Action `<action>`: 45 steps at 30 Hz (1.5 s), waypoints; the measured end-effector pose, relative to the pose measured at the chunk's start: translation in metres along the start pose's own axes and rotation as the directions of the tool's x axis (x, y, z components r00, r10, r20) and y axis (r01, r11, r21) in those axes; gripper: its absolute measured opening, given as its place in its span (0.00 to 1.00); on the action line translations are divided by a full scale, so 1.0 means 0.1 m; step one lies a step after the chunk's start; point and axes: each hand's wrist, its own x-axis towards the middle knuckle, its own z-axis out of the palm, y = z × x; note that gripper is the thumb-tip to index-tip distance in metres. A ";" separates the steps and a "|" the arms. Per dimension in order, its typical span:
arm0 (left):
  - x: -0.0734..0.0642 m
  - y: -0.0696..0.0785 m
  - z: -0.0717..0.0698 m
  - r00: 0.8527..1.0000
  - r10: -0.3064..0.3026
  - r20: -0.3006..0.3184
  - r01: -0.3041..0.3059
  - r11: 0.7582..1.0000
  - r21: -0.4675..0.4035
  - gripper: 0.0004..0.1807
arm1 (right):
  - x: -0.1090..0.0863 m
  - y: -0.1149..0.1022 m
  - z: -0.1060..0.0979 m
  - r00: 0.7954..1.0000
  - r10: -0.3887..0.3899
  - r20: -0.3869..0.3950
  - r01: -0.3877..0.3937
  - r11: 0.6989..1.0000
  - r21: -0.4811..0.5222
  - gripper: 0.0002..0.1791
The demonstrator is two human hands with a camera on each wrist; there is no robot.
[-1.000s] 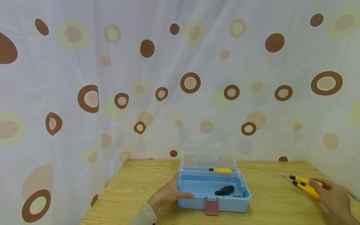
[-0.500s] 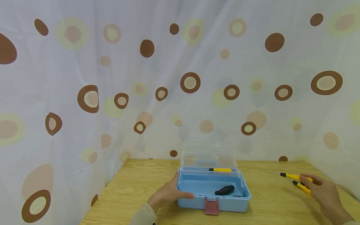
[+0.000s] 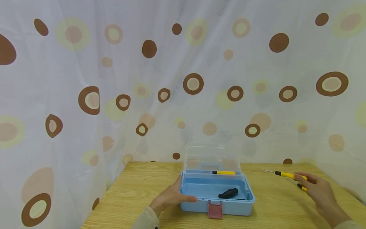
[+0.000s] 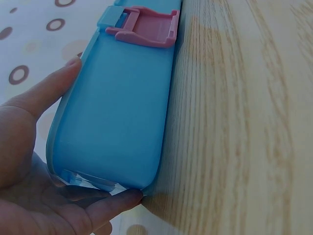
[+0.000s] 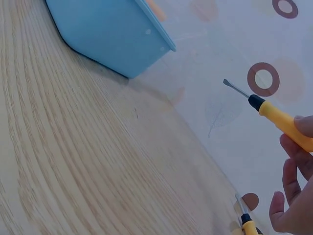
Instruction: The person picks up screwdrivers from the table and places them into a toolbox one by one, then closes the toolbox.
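My right hand [image 3: 318, 190] pinches the yellow handle of a screwdriver [image 3: 287, 174] between thumb and fingers. Its shaft points left, and the right wrist view shows a flat tip. My left hand [image 3: 171, 197] grips the left end of a light blue toolbox [image 3: 237, 208], thumb over the front rim and fingers around the side. The box's clear lid [image 3: 211, 156] stands raised at the back. Another yellow-handled screwdriver [image 3: 224, 172] lies at the lid's foot. Inside the box is a black, handle-shaped object [image 3: 228, 193], with a second dark piece mostly hidden behind the front wall.
Beneath my right hand, more yellow-and-black screwdriver [image 3: 301, 187] handle shows on the wooden table [image 3: 274, 203], partly covered by the hand. A pink latch [image 3: 215, 210] hangs down the toolbox front. A dotted curtain [image 3: 211, 105] closes off the back and sides.
My right hand has lifted one screwdriver from the group on the right and carried it left toward the toolbox. My left hand and the box have stayed in place.
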 end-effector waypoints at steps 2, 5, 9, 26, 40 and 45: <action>0.00 0.00 0.00 1.000 -0.001 -0.003 0.002 1.000 0.005 0.68 | 0.00 -0.03 0.04 1.000 -0.021 0.019 0.021 1.000 -0.006 0.12; 0.00 0.00 0.00 1.000 0.000 -0.001 0.000 1.000 0.001 0.68 | 0.01 -0.07 0.10 0.997 -0.048 0.061 0.047 0.999 0.017 0.15; 0.00 0.02 0.00 1.000 0.005 0.006 -0.004 1.000 -0.020 0.67 | 0.02 -0.12 0.20 0.991 -0.077 0.110 0.070 0.995 0.068 0.15; 0.00 0.01 0.01 1.000 0.003 0.003 -0.003 1.000 -0.013 0.68 | -0.02 -0.38 0.55 0.974 -0.137 0.178 0.127 0.990 0.068 0.27; 0.00 0.00 -0.01 1.000 -0.004 -0.001 0.004 1.000 -0.007 0.69 | -0.01 -0.46 0.80 0.972 -0.130 0.196 0.126 0.991 0.036 0.35; 0.00 0.00 -0.01 1.000 -0.001 0.007 0.001 1.000 -0.012 0.68 | -0.02 -0.52 0.91 0.971 -0.131 0.200 0.131 0.991 0.013 0.37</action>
